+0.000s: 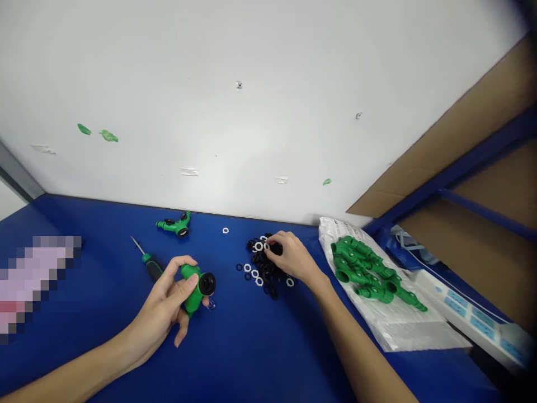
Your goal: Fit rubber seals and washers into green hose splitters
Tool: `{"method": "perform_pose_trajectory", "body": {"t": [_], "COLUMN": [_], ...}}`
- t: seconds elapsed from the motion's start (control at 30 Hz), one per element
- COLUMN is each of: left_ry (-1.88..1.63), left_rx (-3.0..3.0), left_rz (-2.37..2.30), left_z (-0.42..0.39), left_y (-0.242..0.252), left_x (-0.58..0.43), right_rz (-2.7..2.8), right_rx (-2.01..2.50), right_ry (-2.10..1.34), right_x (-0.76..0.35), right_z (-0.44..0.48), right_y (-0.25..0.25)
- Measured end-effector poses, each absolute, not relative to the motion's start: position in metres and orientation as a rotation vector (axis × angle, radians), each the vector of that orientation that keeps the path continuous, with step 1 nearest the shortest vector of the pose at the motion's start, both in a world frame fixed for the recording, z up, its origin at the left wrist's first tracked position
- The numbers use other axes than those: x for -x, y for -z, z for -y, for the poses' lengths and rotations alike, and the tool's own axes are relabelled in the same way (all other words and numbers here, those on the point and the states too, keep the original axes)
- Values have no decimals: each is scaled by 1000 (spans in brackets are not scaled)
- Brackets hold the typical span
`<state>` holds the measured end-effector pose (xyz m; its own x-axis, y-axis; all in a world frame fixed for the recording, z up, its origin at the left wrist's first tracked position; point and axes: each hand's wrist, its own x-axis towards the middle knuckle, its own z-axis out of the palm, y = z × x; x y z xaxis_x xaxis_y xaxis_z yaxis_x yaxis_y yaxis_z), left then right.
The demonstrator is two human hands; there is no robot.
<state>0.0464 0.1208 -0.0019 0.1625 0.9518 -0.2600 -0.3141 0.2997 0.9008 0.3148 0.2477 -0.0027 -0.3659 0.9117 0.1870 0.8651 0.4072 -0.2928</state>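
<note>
My left hand [170,305] is closed round a green plastic hose fitting [193,285] with a black round end, held just above the blue table [251,347]. My right hand [289,258] reaches into a pile of small black and white rings [260,267], its fingertips pinched together at the top of the pile. What the fingertips hold is too small to make out. A screwdriver with a green and black handle [147,262] lies just left of my left hand.
A finished green fitting [176,225] lies near the white wall, a single white ring [225,230] beside it. Several green fittings [369,271] lie on a plastic bag [403,327] at right. A white power strip [470,316] and cardboard shelving [474,168] stand further right.
</note>
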Motion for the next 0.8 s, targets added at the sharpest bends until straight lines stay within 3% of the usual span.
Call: {"method": "perform_pose_trajectory", "body": {"t": [0.4,0.6,0.8], "left_ry": [-1073,-1074,-1069], "left_rx": [-796,-793,-785], "left_rz": [-1019,-1027,-1011], "left_z": [-122,-122,-122], "left_y": [-1,-3,-1], "left_x": [-47,-48,-48], "right_rz": [2651,2698,2073], "right_rx": [1308,1267,974], "right_ry": [-355,-218,-960], "right_x": [-301,-298,-279], "right_z": [-208,-204,-192], "right_y": [-18,-12,-14]}}
